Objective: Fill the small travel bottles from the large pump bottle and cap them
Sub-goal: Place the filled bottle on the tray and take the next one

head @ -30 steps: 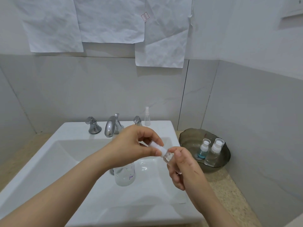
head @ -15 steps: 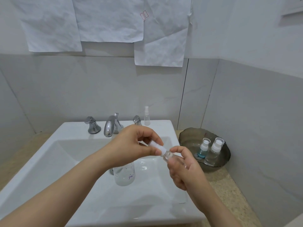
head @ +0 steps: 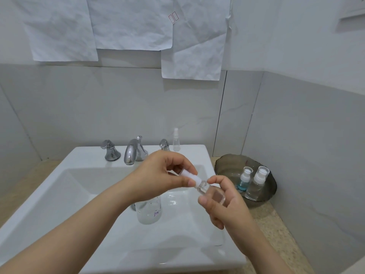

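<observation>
One tilted bottle (head: 209, 192), cap (head: 192, 177) up-left

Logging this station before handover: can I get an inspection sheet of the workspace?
Surface: white sink set in a speckled counter.
Job's things: small bottle tilted, white cap at its neck; large clear bottle upright in the basin; blue capped bottle and clear capped bottle in the dark bowl; spray bottle on the sink's back ledge.
Clutter: nothing seen.
Grippers: left hand pinches the white cap; right hand holds the small bottle.
Cables: nothing seen.
Surroundings: faucet, tiled walls, paper sheets.
</observation>
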`<state>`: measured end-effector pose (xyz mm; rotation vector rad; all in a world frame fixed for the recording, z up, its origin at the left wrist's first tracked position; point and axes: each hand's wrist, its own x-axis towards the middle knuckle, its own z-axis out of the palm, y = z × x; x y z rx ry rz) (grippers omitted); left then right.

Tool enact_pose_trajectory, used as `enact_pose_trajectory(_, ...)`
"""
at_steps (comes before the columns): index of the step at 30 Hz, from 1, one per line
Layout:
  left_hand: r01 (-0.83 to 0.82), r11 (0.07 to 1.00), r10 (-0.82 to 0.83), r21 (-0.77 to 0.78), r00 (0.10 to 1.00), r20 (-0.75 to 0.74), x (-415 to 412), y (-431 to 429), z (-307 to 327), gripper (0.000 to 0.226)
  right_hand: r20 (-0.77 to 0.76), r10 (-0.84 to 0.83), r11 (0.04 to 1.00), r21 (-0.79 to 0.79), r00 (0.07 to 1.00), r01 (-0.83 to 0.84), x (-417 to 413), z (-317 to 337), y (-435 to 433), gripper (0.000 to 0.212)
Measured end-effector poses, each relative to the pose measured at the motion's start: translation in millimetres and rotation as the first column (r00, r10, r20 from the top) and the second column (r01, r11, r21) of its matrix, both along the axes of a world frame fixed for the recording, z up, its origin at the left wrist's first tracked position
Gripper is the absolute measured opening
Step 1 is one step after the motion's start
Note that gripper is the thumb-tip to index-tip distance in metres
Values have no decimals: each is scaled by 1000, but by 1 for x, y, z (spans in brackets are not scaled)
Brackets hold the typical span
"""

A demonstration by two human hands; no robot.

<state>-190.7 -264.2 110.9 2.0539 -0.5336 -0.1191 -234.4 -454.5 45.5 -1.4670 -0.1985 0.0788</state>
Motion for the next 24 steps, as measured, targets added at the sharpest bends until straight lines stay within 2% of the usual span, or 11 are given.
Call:
enact_pose_trajectory(3,2,1000,-2,-5,1000,-1,2,1,0,15,15,-25,1000,-9,1000,25,1,0,-2,26)
enact_pose_trajectory(6,-10,1000,10,-4,1000,0,3,0,-1,16,31,-55,998,-19,998,56,2,0,-1,38)
enact_pose_trajectory(8,-21,1000,21,1,1000,4,3,-2,-3,15,27,-25,999,-25,999,25,2,2,-2,23)
enact_pose_trajectory(10,-26,1000,26,10,1000,8,4,-2,-4,15,24,3,999,-43,1000,-2,1,1,-2,31)
enact_pose_trajectory(12,-20,1000,20,1,1000,1,4,-3,-4,16,17,-6,999,-34,1000,7,3,0,-4,26)
enact_pose_trajectory(15,-16,1000,16,-1,1000,-3,6,-4,-5,15,-26,-27,999,-35,999,26,5,-1,-6,41)
enact_pose_trajectory(19,-25,1000,25,17,1000,16,8,-7,-7,13,11,-41,995,-91,999,42,6,-5,-8,37)
enact_pose_trajectory(21,-29,999,29,17,999,27,9,-9,-8,13,29,-67,996,-62,997,69,8,-8,-10,27)
enact_pose_trajectory(24,-36,999,35,28,999,39,13,-10,-11,14,9,-57,997,-60,998,57,9,-6,-12,34)
